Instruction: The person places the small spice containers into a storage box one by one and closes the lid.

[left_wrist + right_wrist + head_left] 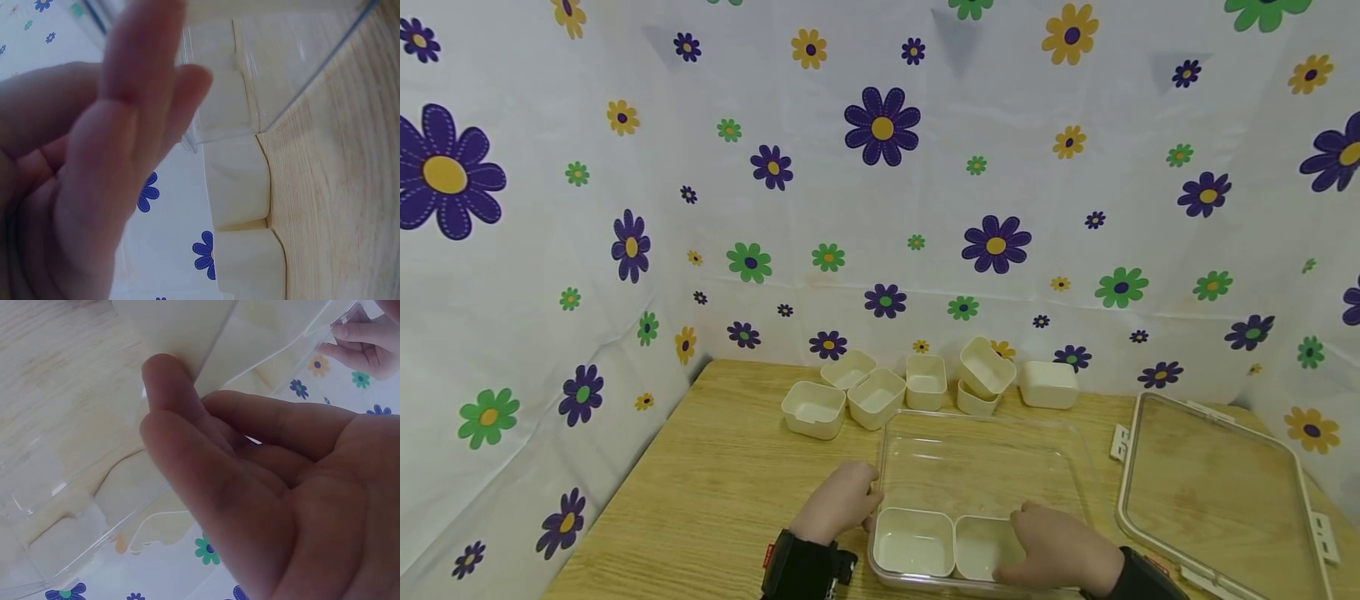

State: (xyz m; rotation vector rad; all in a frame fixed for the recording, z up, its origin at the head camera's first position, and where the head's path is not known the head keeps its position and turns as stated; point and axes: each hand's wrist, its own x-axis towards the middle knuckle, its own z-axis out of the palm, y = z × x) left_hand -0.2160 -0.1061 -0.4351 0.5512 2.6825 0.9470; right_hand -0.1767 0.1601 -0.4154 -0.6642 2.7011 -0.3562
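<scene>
Clear rectangular plastic bin [970, 475] touched at left wall by left hand [842, 502], grip can't be told; in it, cream square plastic cup [914, 543] beside second cream square plastic cup [983, 548], pinched by right hand [1058, 550], right side hidden; white-framed clear lid [1213, 492] cut off.

White sheeting [820, 208] printed with purple, yellow and green flowers [882, 127] fills the upper part of the head view and runs down both its sides, with creases [526, 443] at the lower left. A large purple flower [445, 173] sits at the left edge. Faint grey triangular patches [958, 37] show near the top. A wooden desk [700, 483] with fine grain spans the lower middle; the light is soft and even.
</scene>
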